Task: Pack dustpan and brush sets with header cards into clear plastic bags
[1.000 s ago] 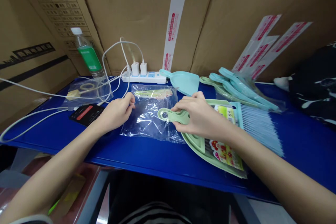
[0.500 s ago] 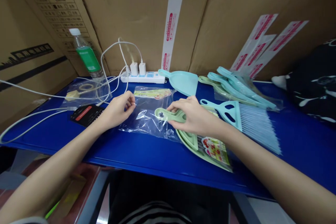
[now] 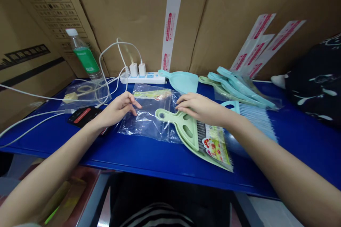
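Two bare hands were over the blue tabletop (image 3: 128,156), both grips pretty relaxed. The left hand (image 3: 119,107) had loosely bent fingers above the left side of a clear, crinkly plastic bag (image 3: 149,122), nothing between them; couldn't tell if a fingertip touched the film. The right hand (image 3: 199,108) wasn't wrapped around anything either, just loose above the light green plastic brush with grey bristles (image 3: 188,131); couldn't tell if it touched. That brush lay on a matching light green plastic dustpan (image 3: 206,158), mostly right of the bag, handle ends poking over the film. Handling-wise, imo the necks were the spot to pinch together, since one piece could've slid off the other. Lifting beat dragging too: thin film could've snagged, and a sky-blue plastic brush with pale bristles (image 3: 255,118) sat close by, partly behind the right forearm.
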Motion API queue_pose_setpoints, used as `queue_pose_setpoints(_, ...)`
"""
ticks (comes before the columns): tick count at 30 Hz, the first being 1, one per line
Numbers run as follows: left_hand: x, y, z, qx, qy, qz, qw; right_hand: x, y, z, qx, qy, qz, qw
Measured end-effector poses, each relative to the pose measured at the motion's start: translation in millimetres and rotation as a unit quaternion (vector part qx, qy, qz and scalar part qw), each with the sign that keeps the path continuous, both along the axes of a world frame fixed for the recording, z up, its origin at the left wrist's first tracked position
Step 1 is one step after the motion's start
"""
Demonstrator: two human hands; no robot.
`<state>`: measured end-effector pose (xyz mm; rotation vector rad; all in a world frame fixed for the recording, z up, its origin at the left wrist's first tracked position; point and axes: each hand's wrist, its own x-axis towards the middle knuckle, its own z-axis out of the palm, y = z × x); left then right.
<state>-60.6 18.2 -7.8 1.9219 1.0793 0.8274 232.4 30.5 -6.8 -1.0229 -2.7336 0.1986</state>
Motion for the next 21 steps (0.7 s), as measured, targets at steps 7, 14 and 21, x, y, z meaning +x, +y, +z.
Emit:
queue_pose_setpoints(7,2,0,3.6,-0.087,-0.058,0.028,0.994,-1,1,-2.8,-0.037,0.036,0.026,0.998)
queue_pose_setpoints(14,3,-1,4.5,-0.101,-0.032,0.04,0.994,0,0,1.1,-0.067,0.019,-0.003,0.998)
queue_pose_setpoints(21,6,-1,3.4,-0.125,-0.035,0.067,0.989,13,8,2.2,-0.063,-0.029,-0.043,0.997)
